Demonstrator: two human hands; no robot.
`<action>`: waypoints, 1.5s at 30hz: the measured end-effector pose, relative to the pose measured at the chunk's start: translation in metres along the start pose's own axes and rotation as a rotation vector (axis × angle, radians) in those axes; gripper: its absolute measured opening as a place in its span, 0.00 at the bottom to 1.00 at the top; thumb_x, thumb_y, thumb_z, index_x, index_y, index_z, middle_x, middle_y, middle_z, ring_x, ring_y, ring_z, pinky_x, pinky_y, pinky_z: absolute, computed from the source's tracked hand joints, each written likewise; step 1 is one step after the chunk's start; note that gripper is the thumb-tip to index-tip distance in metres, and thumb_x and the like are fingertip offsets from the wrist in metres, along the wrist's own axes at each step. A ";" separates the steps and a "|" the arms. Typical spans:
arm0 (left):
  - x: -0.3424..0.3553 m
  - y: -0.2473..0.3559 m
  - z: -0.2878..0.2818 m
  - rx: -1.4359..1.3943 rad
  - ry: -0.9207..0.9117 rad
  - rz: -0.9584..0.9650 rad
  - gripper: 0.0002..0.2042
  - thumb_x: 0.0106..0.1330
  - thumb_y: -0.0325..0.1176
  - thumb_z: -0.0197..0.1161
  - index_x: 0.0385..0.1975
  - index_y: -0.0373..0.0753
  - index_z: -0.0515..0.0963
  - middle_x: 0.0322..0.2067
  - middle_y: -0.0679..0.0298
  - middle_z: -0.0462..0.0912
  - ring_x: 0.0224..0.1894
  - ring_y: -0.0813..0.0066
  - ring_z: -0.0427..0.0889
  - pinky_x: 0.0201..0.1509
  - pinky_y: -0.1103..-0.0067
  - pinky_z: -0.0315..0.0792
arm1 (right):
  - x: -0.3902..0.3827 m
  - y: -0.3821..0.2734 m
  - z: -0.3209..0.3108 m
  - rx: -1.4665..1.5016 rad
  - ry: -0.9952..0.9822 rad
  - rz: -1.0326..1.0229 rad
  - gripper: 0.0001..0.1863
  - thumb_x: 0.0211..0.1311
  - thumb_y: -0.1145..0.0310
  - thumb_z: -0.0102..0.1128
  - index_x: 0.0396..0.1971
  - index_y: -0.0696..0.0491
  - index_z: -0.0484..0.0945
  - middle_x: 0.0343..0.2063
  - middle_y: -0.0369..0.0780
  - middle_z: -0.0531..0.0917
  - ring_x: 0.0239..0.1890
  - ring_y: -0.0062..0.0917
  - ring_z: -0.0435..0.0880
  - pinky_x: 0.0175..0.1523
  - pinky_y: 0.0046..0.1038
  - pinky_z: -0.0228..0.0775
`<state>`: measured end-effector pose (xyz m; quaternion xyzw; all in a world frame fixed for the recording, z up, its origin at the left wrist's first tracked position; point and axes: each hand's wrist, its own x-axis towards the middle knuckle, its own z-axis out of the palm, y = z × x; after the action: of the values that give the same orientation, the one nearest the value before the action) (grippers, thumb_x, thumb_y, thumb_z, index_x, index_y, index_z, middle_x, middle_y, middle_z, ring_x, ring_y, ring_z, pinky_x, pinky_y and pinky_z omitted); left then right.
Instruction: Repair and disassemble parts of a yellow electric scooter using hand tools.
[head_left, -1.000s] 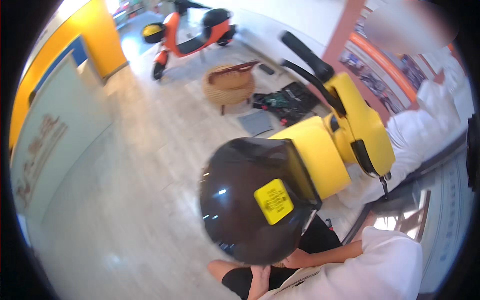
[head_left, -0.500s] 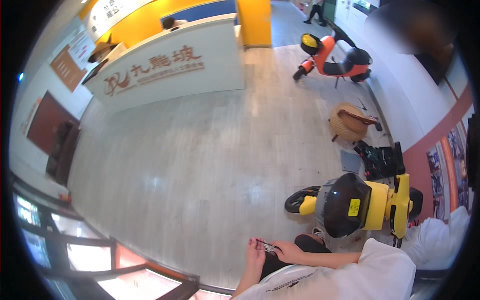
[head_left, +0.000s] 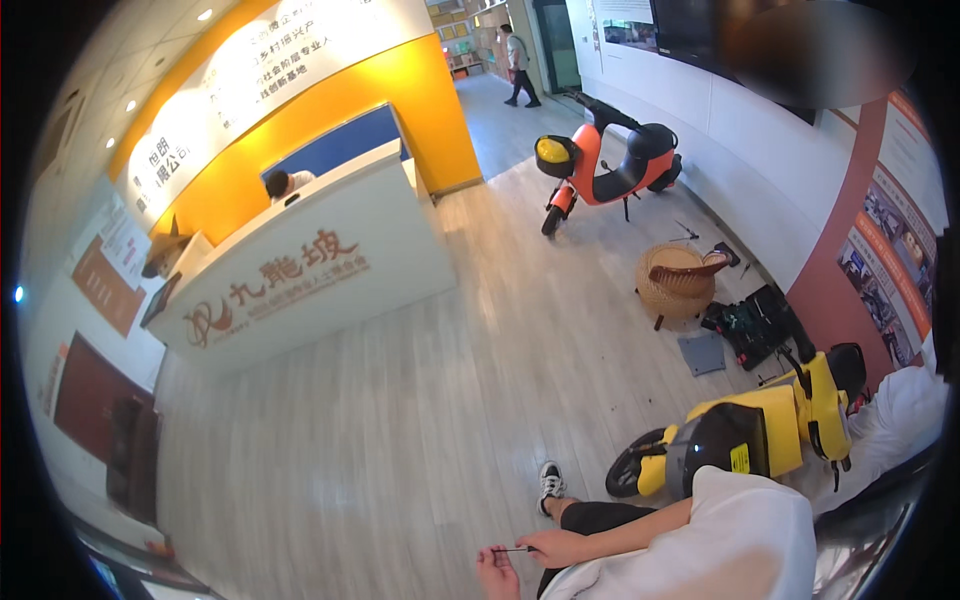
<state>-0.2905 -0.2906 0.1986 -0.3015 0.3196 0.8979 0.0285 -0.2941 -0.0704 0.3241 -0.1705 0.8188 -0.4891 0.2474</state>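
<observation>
In the lower middle, my right hand point(head_left: 559, 548) is closed on one end of a thin dark rod point(head_left: 517, 549). The rod is too small to name more exactly. Its other end reaches the fingertips of my left hand point(head_left: 496, 575), which are pinched together around it. A dark-clad knee point(head_left: 610, 517) and a black-and-white sneaker point(head_left: 550, 482) are just beyond my hands. To their right stands a yellow electric scooter point(head_left: 765, 417) with a black rear part, partly hidden by my white sleeve.
Near the scooter lie an opened black tool case point(head_left: 757, 325) and a grey flat panel point(head_left: 702, 354). Past them are a wicker stool point(head_left: 664, 290) and an orange scooter point(head_left: 612, 172). A white reception counter point(head_left: 330, 270) stands far left. Another person's white clothing point(head_left: 905, 410) shows at right.
My view has tilted up and turned, so more of the far wall shows. My hands now sit lower in it. The rod between them now lies nearly level; a silvery thing there earlier no longer shows.
</observation>
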 end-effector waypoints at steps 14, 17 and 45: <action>0.172 0.032 0.392 0.708 -0.531 -0.151 0.11 0.71 0.33 0.54 0.44 0.32 0.67 0.40 0.60 0.74 0.48 0.69 0.73 0.58 0.73 0.70 | 0.133 0.033 -0.268 -0.066 0.462 0.170 0.28 0.60 0.67 0.53 0.61 0.52 0.59 0.36 0.49 0.80 0.38 0.43 0.82 0.41 0.45 0.73; 0.210 -0.018 0.462 0.766 -0.645 -0.421 0.11 0.72 0.35 0.53 0.42 0.33 0.69 0.39 0.61 0.74 0.47 0.72 0.73 0.59 0.75 0.68 | 0.116 0.057 -0.311 -0.053 0.640 0.215 0.29 0.61 0.69 0.52 0.63 0.51 0.57 0.36 0.48 0.80 0.37 0.44 0.82 0.41 0.44 0.72; 0.221 -0.527 0.806 1.329 -1.498 -1.489 0.04 0.69 0.25 0.54 0.41 0.35 0.72 0.34 0.64 0.76 0.39 0.74 0.77 0.53 0.75 0.76 | -0.280 0.127 -0.352 1.291 3.540 -0.524 0.33 0.49 0.40 0.69 0.46 0.48 0.70 0.32 0.45 0.82 0.14 0.19 0.71 0.18 0.21 0.65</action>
<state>-0.7644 0.5727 0.2765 0.2489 0.3681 0.2791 0.8513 -0.2712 0.3867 0.4186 -0.4585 0.2279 0.2861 0.8099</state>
